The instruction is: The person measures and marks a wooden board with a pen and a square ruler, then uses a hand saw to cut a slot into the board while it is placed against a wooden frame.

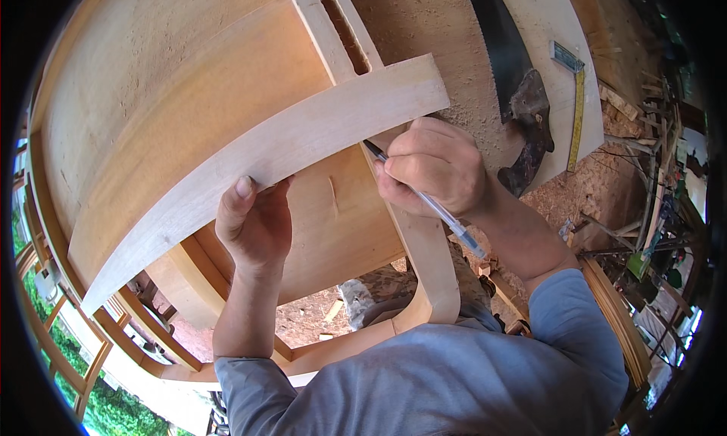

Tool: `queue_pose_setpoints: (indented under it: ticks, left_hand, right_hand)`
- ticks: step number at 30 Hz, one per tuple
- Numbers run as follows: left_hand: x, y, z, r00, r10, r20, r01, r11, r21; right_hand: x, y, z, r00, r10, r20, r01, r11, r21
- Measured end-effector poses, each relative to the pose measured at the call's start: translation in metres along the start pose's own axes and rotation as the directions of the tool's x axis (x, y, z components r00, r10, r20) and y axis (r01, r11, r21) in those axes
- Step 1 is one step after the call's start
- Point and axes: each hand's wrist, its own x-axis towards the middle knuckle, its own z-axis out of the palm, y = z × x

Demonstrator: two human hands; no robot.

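The board [265, 153] is long, pale and bent like a bow. It lies across the slotted bar [322, 38], and its wide, square end reaches out over the left part of the worktop [564, 12]. Its long line runs on a slant, from that end at the upper right down to a slim tip at the lower left. The hump of the bend faces up and left.

The left hand [257, 222] comes straight up to the board's lower edge. Its grip pinches the board, thumb on top, the other fingers mostly hidden under it. The right arm bends in from the lower right. The right hand [435, 167] is curled, knuckles up, its grip pinching a pen [443, 211]. The pen's tip points up and left at the board's lower edge; I can't tell if it touches.

On the worktop, a saw [500, 42] has its handle near the lower edge. A square [578, 114] lies by the right edge.
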Motion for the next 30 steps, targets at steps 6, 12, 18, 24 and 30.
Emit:
queue_pose_setpoints:
  ticks: [6,12,18,24,30]
  left_hand:
    - [-0.0003,-0.0002,-0.0034,1.0,0.0,0.003,0.0,1.0,0.004]
    - [0.0005,-0.0002,-0.0072,0.999,-0.007,0.034,0.007,1.0,0.007]
    - [0.0003,-0.0007,-0.0088,0.999,-0.011,0.035,0.012,1.0,-0.017]
    - [0.0001,-0.0009,-0.0083,1.0,-0.006,0.017,0.006,1.0,-0.006]
    - [0.0008,-0.0001,-0.0075,0.999,-0.009,0.043,0.008,1.0,0.009]
  right_hand:
    - [0.0008,-0.0002,-0.0006,1.0,-0.003,0.011,0.003,1.0,-0.004]
    - [-0.0003,0.0001,-0.0005,1.0,-0.009,0.014,0.009,1.0,-0.01]
    - [0.0006,-0.0006,-0.0006,1.0,0.005,0.006,-0.005,1.0,-0.001]
    - [0.0,-0.0011,0.0004,1.0,-0.003,-0.001,0.003,1.0,-0.002]
    - [-0.0002,-0.0053,0.001,0.997,0.072,-0.014,-0.072,0.997,-0.017]
